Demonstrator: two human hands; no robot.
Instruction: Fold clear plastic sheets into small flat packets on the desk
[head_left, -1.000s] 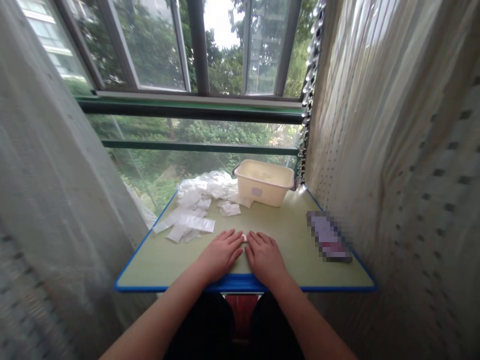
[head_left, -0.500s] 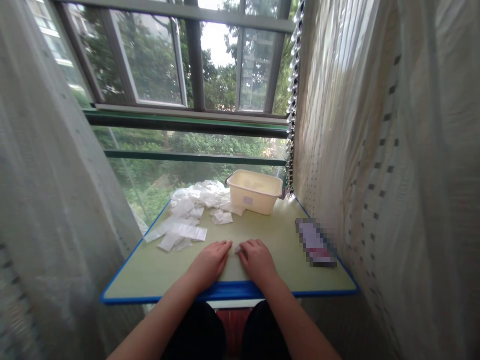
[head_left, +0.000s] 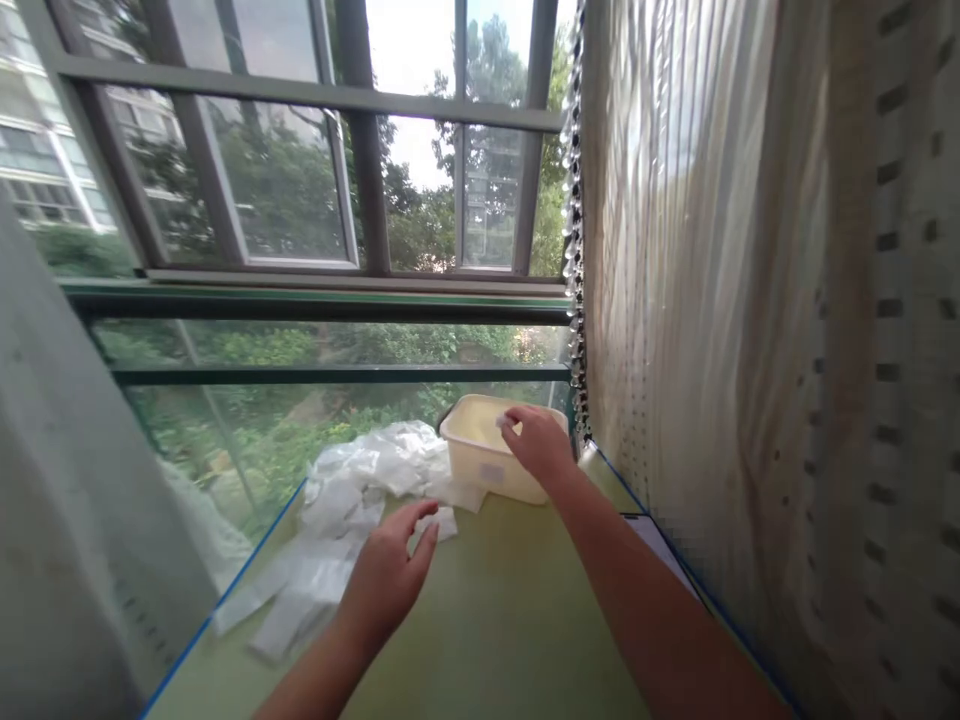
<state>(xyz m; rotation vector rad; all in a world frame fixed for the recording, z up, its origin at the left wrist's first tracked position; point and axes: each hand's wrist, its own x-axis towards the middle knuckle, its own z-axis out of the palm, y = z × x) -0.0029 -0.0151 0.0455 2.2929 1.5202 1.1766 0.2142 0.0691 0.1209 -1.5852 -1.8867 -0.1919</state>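
My right hand [head_left: 538, 440] is over the front rim of a cream plastic bin [head_left: 466, 462] at the back of the table. Its fingertips pinch a small whitish piece [head_left: 502, 421], too small to make out further. My left hand [head_left: 390, 560] hovers above the table with thumb and fingers apart, holding nothing. Just beyond it lies a small white packet [head_left: 445, 522], partly behind the fingers. A heap of clear and white plastic bags [head_left: 375, 465] spreads to the left of the bin, with flat pieces [head_left: 300, 595] nearer to me.
The pale green table [head_left: 517, 610] has a blue edge. A phone-like flat object [head_left: 660, 550] lies by the right edge, partly behind my right forearm. Curtains [head_left: 720, 300] hang on both sides, and a window [head_left: 285, 180] stands behind the table.
My right hand has moved from the table's front up and forward to the bin with the small piece. My left hand has moved forward and left, its fingers spreading. The view has tilted up.
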